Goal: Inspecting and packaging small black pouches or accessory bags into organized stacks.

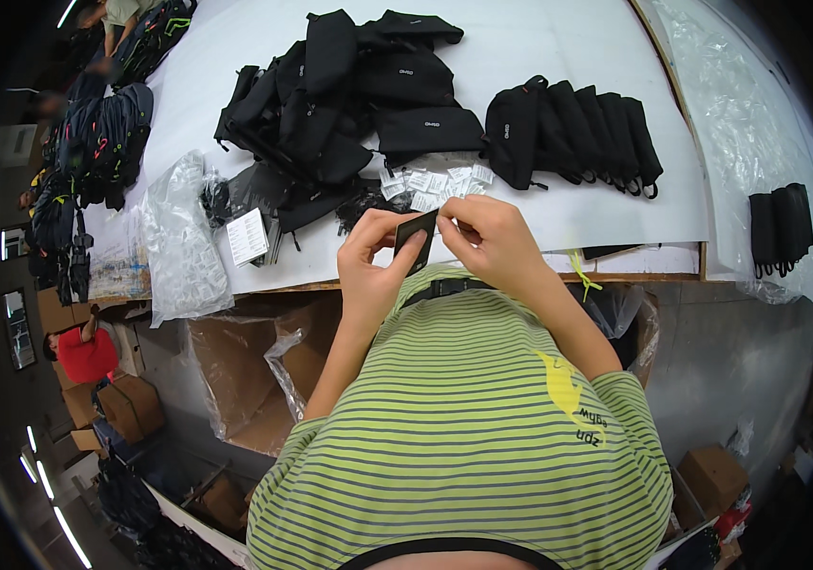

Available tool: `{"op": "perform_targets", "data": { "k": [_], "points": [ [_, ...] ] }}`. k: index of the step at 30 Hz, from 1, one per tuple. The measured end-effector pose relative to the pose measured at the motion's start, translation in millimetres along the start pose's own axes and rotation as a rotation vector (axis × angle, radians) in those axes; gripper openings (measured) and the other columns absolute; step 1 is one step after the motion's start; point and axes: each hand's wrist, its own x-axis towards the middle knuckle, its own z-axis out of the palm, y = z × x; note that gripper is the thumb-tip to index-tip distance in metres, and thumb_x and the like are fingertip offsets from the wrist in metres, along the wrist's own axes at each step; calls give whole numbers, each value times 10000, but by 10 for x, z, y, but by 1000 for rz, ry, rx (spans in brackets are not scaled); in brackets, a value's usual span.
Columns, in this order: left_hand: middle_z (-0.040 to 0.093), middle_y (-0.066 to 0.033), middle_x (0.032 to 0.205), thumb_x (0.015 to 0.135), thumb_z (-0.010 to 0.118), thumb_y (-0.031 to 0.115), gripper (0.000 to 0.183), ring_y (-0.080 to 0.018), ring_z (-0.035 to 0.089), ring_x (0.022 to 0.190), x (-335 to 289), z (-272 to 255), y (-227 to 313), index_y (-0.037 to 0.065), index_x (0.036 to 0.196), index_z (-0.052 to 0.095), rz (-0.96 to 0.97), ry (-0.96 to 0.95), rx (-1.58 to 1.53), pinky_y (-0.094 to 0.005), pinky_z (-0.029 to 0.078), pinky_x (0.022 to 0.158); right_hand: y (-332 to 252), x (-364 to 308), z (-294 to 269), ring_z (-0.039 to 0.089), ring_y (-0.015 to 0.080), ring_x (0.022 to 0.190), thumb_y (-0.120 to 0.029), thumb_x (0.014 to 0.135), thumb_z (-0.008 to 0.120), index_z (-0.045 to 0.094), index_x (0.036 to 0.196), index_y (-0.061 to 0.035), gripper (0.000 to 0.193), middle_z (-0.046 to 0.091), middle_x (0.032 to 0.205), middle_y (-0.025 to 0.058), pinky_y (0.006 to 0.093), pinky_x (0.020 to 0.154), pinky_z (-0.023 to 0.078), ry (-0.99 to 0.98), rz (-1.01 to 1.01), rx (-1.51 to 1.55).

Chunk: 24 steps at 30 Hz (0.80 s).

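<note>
Close to the table's front edge, my left hand grips a small flat black tag between thumb and fingers. My right hand pinches at the tag's upper right corner; whatever thin piece its fingertips hold is too small to make out. Just beyond both hands lie a scatter of small white labels and a tangle of black cords. Farther back is a loose heap of black fabric pouches. To its right, several more pouches overlap in a row.
Left of my hands are a stack of white printed cards and a crumpled clear plastic bag. Dark backpacks line the far left. More black pouches lie at right on plastic sheeting. Below the table edge stands a plastic-lined carton.
</note>
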Motion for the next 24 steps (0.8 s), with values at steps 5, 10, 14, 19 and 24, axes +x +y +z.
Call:
{"op": "perform_targets", "data": {
  "k": [5,10,14,19,24],
  "points": [
    [605,-30,851,767,678,-11,182,-85,558,762,54,1,13,9,947,692,23,-66,54,-207,443,645,11,-26,-31,432,173,495,-91,812,606,588,774,-24,79,451,564,61,303,472,335,-13,14,25],
    [602,-28,843,766,677,-14,189,-87,551,762,64,26,-32,12,953,697,-29,-78,-27,-209,434,657,63,-18,-58,423,167,489,-93,815,610,594,798,-21,75,439,552,57,297,470,329,2,-9,-10],
    [592,-30,839,776,677,-8,184,-97,546,756,93,-28,-43,-9,960,691,34,-127,21,-212,421,657,50,-6,-130,398,93,471,-77,810,653,608,843,-24,77,451,548,15,255,462,299,-25,202,53],
    [594,-44,862,911,558,97,185,-103,532,767,90,-24,-194,-28,988,671,-2,-251,-186,-222,417,676,200,-94,-179,386,10,485,-52,778,697,630,850,-33,101,553,618,-38,201,466,270,-38,291,439],
    [568,4,865,943,534,138,144,-53,506,775,149,141,-333,8,965,591,-321,-397,-374,-194,407,712,262,-116,-253,377,16,470,-65,766,707,644,795,-33,77,530,582,-32,203,459,264,-112,341,330]
  ]
}}
